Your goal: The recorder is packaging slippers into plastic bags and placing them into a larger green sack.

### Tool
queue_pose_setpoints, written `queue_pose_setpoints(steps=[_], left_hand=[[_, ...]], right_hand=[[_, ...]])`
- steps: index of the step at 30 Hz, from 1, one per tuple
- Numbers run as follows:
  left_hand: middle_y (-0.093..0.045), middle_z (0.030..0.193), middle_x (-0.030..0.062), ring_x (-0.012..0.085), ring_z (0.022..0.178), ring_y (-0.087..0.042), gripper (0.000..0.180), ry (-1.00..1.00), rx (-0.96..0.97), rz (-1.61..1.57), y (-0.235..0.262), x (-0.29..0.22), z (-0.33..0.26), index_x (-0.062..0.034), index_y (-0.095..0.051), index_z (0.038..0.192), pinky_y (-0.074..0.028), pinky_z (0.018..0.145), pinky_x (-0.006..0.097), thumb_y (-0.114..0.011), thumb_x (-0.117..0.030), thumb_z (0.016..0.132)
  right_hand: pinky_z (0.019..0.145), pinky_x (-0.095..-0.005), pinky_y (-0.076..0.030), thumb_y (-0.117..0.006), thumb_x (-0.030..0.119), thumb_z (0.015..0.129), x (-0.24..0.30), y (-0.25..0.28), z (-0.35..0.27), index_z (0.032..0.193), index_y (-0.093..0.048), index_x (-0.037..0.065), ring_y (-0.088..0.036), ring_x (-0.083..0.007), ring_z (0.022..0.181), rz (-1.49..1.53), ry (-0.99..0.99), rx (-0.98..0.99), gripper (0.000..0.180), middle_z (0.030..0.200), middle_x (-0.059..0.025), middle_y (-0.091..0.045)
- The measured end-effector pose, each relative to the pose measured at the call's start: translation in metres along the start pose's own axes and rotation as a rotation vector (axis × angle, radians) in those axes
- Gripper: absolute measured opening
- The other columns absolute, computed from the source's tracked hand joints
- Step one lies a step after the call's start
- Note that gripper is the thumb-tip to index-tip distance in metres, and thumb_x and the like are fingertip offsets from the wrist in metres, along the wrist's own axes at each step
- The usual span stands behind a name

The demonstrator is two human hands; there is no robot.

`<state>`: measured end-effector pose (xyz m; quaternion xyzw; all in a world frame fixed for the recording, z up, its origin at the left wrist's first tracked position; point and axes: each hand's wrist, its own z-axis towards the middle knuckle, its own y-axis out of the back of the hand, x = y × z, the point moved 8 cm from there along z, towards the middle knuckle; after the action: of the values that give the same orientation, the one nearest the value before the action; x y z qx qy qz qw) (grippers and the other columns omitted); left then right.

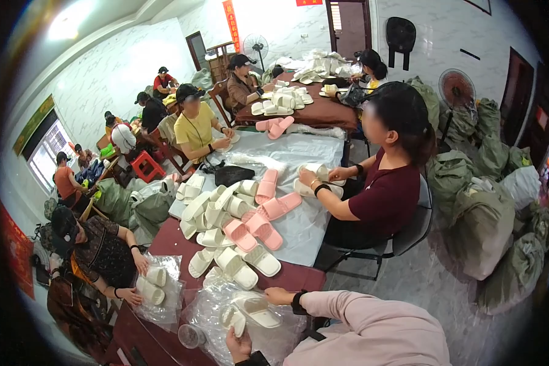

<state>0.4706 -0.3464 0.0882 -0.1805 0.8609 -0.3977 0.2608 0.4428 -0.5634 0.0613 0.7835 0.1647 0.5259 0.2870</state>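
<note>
At the near edge of the table, my left hand (239, 345) grips a cream slide slipper (232, 320), tilted on its side. Its mate, another cream slide slipper (257, 310), lies flat on clear plastic bags (204, 314). Beyond that slipper's far side is my right hand (279, 296), fingers curled together; what they hold, if anything, I cannot make out. Just past my hands begins a pile of cream slippers (236, 267), with several pink slippers (262, 230) on its right side.
A small clear cup (191, 336) stands left of my hands. On the left, a co-worker's hands (130, 296) handle bagged slippers (150, 287); on the right, a seated co-worker (387, 183) holds cream slippers (314, 177). Stuffed green sacks (479, 226) line the right wall.
</note>
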Motion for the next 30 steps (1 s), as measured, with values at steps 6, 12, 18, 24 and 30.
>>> queue_pose_setpoints(steps=[6, 12, 18, 24, 30], left_hand=[[-0.058, 0.106, 0.0157, 0.0254, 0.094, -0.058, 0.038, -0.132, 0.008, 0.189, -0.014, -0.039, -0.025, -0.0012, -0.050, 0.115, -0.049, 0.081, 0.033, -0.046, -0.028, 0.089], [-0.061, 0.083, 0.0077, 0.0128, 0.066, -0.054, 0.039, -0.009, -0.235, 0.386, -0.020, -0.054, -0.063, -0.0009, -0.052, 0.112, -0.049, 0.058, 0.024, -0.047, -0.032, 0.090], [-0.058, 0.075, 0.0051, 0.0119, 0.064, -0.055, 0.042, 0.145, -0.161, 0.499, -0.026, -0.055, -0.088, -0.0047, -0.049, 0.110, -0.047, 0.054, 0.022, -0.046, -0.040, 0.089], [-0.057, 0.085, 0.0090, 0.0132, 0.067, -0.057, 0.042, 0.015, -0.041, 0.768, -0.070, -0.046, -0.120, -0.0059, -0.047, 0.112, -0.046, 0.051, 0.018, -0.042, -0.042, 0.090], [-0.052, 0.086, 0.0077, 0.0114, 0.061, -0.049, 0.038, -0.256, 0.214, 1.044, -0.059, -0.069, -0.129, -0.0002, -0.040, 0.123, -0.043, 0.052, 0.020, -0.040, -0.022, 0.092]], right_hand=[[0.058, -0.0379, -0.049, -0.043, 0.023, 0.086, 0.042, 0.028, -0.002, 0.087, -0.056, -0.004, -0.062, -0.0264, 0.072, 0.546, -0.030, 0.146, 0.030, 0.084, -0.0156, -0.061], [0.054, -0.0294, -0.049, -0.045, 0.021, 0.087, 0.088, 0.066, -0.020, 0.082, -0.056, -0.007, -0.059, -0.0173, 0.060, 0.689, 0.071, 0.268, 0.030, 0.071, -0.0103, -0.060], [0.060, -0.0251, -0.049, -0.042, 0.022, 0.089, 0.115, 0.079, -0.037, 0.079, -0.055, -0.002, -0.061, -0.0146, 0.065, 0.768, 0.078, 0.390, 0.029, 0.074, -0.0085, -0.063], [0.055, -0.0249, -0.049, -0.041, 0.023, 0.088, 0.125, 0.082, -0.044, 0.081, -0.056, -0.001, -0.061, -0.0138, 0.059, 0.781, 0.120, 0.410, 0.029, 0.076, -0.0097, -0.065], [0.064, -0.0238, -0.049, -0.040, 0.022, 0.089, 0.161, 0.110, -0.071, 0.077, -0.054, 0.000, -0.061, -0.0144, 0.069, 0.819, 0.169, 0.433, 0.028, 0.078, -0.0097, -0.064]])
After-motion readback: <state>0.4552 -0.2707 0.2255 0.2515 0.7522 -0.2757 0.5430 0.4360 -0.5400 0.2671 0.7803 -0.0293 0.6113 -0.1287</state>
